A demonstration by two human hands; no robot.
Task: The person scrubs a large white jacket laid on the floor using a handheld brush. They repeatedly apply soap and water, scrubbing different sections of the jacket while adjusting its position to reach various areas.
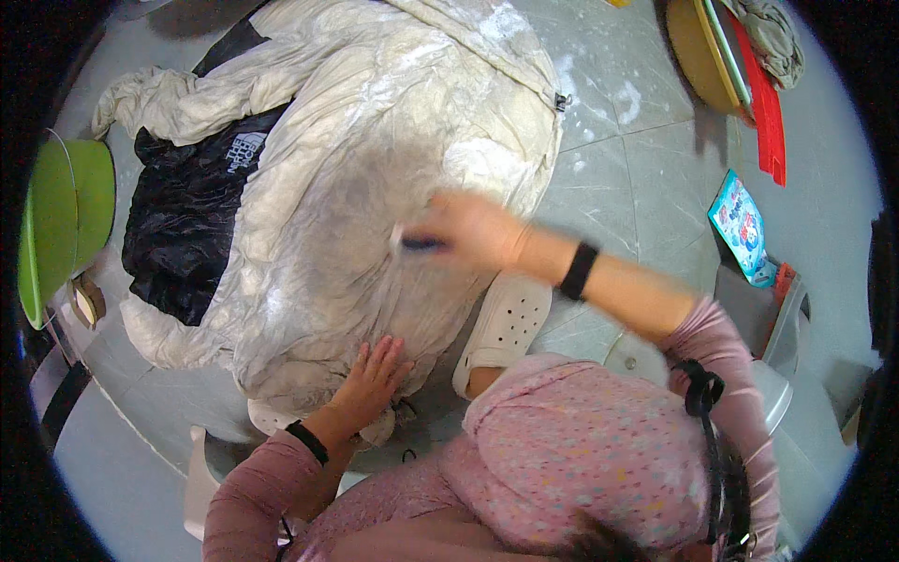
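Note:
A wet cream-coloured jacket [337, 190] with black panels lies spread over the floor, with a The North Face logo on one black part. Grey-brown stains mark its middle, and white powder or foam clings to several spots. My left hand [376, 376] rests flat on the near edge of the cloth, fingers a little apart. Over the jacket's stained middle, my right hand [470, 228] is closed around a small dark blue and white object [421, 243], perhaps a brush. Motion blur hides its exact shape and whether it touches the cloth.
White residue spots the grey tiled floor [597, 175]. A green bucket [77, 211] stands at left, near a wooden-backed brush [87, 302]. To the right are a yellowish basin [702, 63], a turquoise printed pouch [741, 225] and a grey bin [748, 309]. A beige clog [507, 323] adjoins the jacket.

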